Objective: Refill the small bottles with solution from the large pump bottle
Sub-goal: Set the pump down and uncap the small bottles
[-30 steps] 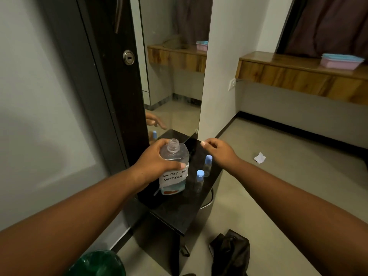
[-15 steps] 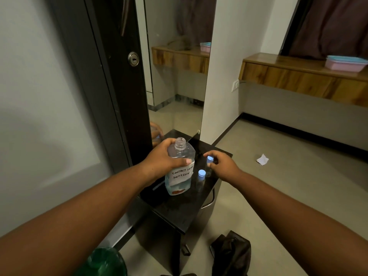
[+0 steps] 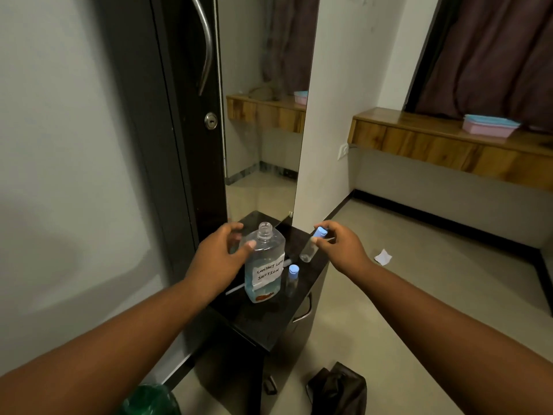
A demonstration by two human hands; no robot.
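The large clear bottle (image 3: 264, 265), labelled "contact lens solution", stands on the black table top (image 3: 269, 324); its neck is uncapped and blue liquid fills the lower part. My left hand (image 3: 220, 257) is at its left shoulder, fingers apart, only the thumb tip touching. My right hand (image 3: 341, 250) pinches a small clear bottle with a blue cap (image 3: 311, 247), lifted off the table and tilted. A second small blue-capped bottle (image 3: 291, 280) stands just right of the large bottle. A thin white tube (image 3: 235, 289) lies behind the large bottle.
A mirror (image 3: 263, 130) and a dark door (image 3: 185, 115) rise behind the table. On the floor lie a black bag (image 3: 338, 387), a green bin (image 3: 149, 399) and a paper scrap (image 3: 383, 257). A wooden shelf (image 3: 419, 142) holds a pink box (image 3: 487, 127).
My right hand has closed on the far small bottle and lifted it off the table. My left hand has loosened its grip on the large bottle and spread its fingers.
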